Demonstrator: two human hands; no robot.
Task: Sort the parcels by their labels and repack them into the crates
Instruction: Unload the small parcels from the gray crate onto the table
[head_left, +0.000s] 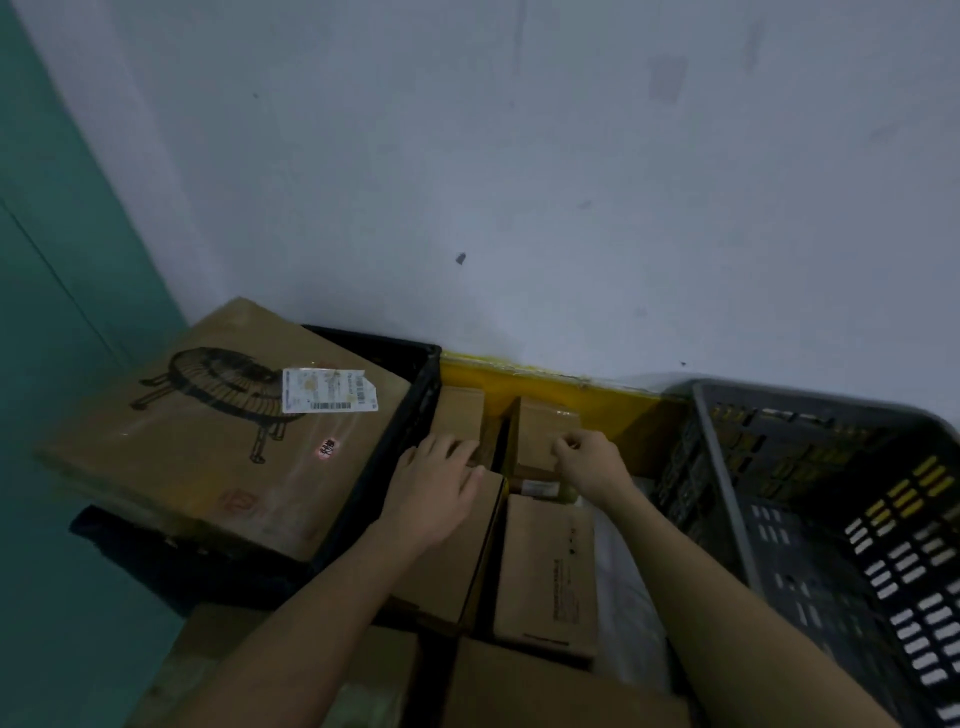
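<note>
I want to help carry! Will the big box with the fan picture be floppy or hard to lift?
The big fan box looks stiff: its cardboard faces lie flat and its edges are straight. It is probably awkward for one person, being much wider than the hands nearby. It rests tilted on the black crate, so it might slide when pushed.

The shipping label (329, 389) on the fan-printed box (223, 431) bears barcodes; its text seems too blurred to read.

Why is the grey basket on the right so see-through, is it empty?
Empty as far as shows: only the bare slotted walls of the grey crate are visible inside; its lower part is out of frame.
</note>
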